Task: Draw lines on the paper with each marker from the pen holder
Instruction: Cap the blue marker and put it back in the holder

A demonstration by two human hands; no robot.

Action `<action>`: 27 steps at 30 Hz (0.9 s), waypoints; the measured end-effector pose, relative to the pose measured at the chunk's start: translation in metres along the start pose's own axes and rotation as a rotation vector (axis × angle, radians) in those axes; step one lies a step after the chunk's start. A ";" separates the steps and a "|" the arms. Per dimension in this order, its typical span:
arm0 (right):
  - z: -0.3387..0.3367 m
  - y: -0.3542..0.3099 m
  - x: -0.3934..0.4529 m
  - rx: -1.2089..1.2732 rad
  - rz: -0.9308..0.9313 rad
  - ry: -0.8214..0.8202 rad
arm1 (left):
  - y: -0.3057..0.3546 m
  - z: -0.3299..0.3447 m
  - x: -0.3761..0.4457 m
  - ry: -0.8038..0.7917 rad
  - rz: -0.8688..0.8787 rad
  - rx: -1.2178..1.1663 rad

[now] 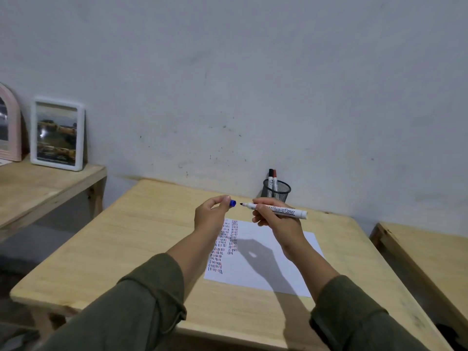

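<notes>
My right hand (274, 219) grips a white board marker (283, 211) held level above the table, its bare tip pointing left. My left hand (211, 215) pinches the marker's blue cap (232, 203) a short gap from that tip. Below both hands lies a white sheet of paper (278, 262) with two columns of short blue, red and black strokes along its left side. A black mesh pen holder (277, 190) stands by the wall behind my right hand, with a black-capped marker (270, 176) and a red-capped marker (275, 176) upright in it.
The paper rests on a light wooden table (126, 249). A lower wooden shelf (38, 188) at the left carries a white picture frame (57, 134) and a pink arched mirror (10, 125). Another wooden table edge (417, 252) stands at the right.
</notes>
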State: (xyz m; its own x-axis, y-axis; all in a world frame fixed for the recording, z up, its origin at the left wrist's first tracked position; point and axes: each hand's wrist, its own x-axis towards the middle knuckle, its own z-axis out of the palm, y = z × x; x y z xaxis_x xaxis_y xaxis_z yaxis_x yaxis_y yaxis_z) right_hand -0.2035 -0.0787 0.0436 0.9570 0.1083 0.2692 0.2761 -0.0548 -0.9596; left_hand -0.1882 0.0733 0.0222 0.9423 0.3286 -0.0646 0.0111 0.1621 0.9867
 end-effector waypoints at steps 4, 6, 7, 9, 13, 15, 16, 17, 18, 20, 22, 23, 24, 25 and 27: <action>-0.002 -0.005 0.000 -0.006 -0.008 -0.002 | 0.002 0.009 -0.001 -0.046 -0.010 -0.036; -0.003 -0.007 0.001 -0.016 -0.008 -0.002 | 0.004 0.013 -0.003 -0.074 -0.014 -0.038; -0.004 -0.008 0.001 -0.018 -0.008 -0.003 | 0.006 0.015 -0.004 -0.088 -0.018 -0.043; -0.004 -0.008 0.001 -0.012 -0.009 0.000 | 0.009 0.018 -0.008 -0.119 -0.019 -0.048; -0.004 -0.011 0.001 0.005 -0.014 0.002 | 0.012 0.022 -0.010 -0.154 -0.025 -0.056; -0.005 -0.013 0.003 0.000 -0.019 -0.007 | 0.014 0.023 -0.010 -0.160 -0.061 -0.072; -0.005 -0.013 0.004 -0.001 -0.021 -0.010 | 0.016 0.024 -0.010 -0.165 -0.086 -0.096; -0.006 -0.013 0.005 0.005 -0.019 -0.011 | 0.017 0.026 -0.011 -0.168 -0.110 -0.129; -0.006 -0.012 0.006 0.022 -0.015 -0.005 | 0.019 0.027 -0.011 -0.173 -0.133 -0.172; -0.007 -0.009 0.008 0.105 0.009 0.036 | 0.021 0.030 -0.014 -0.187 -0.163 -0.233; -0.009 -0.007 0.010 0.155 0.017 0.070 | 0.020 0.033 -0.014 -0.193 -0.162 -0.219; -0.010 -0.006 0.009 0.141 0.012 0.066 | 0.018 0.034 -0.014 -0.186 -0.154 -0.204; -0.010 -0.006 0.009 0.121 0.006 0.057 | 0.016 0.034 -0.014 -0.178 -0.151 -0.194; -0.011 -0.007 0.009 0.113 0.004 0.052 | 0.015 0.034 -0.013 -0.175 -0.151 -0.187; -0.013 -0.009 0.009 0.135 0.015 0.062 | 0.015 0.036 -0.013 -0.192 -0.146 -0.184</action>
State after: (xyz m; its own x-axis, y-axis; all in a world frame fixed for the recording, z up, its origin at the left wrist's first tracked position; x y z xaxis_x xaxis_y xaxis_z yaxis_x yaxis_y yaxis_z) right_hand -0.1965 -0.0899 0.0555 0.9658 0.0464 0.2553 0.2512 0.0787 -0.9647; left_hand -0.1884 0.0382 0.0428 0.9814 0.1104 -0.1574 0.1070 0.3664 0.9243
